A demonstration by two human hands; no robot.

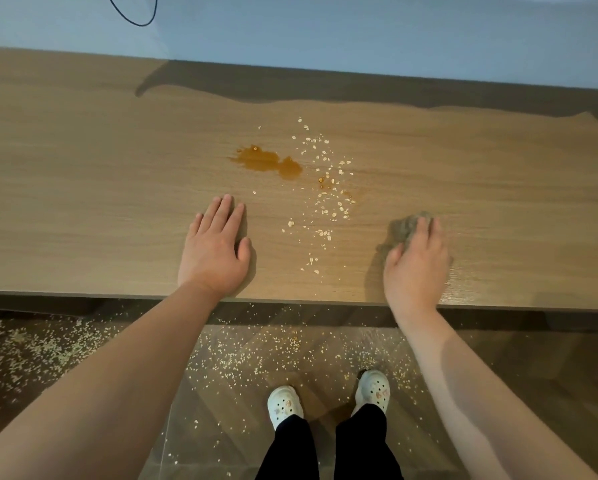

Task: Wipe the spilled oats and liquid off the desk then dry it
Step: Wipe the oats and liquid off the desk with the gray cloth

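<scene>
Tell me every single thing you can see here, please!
desk: one, light brown wood, across the middle
liquid: one puddle plus small drops, orange-brown, centre of the desk
oats on the desk: many, pale, right of the puddle
oats on the floor: many, pale, below the desk
cloth: one, grey-brown, on the desk under the right hand
cable: one, black, against the wall, top left
wall: one, blue-grey, behind the desk
floor: one, dark brown
shoes: two, white, on the floor
trousers: one pair, black, bottom edge
left hand: one, flat on the desk, left of the spill
right hand: one, presses the cloth
</scene>
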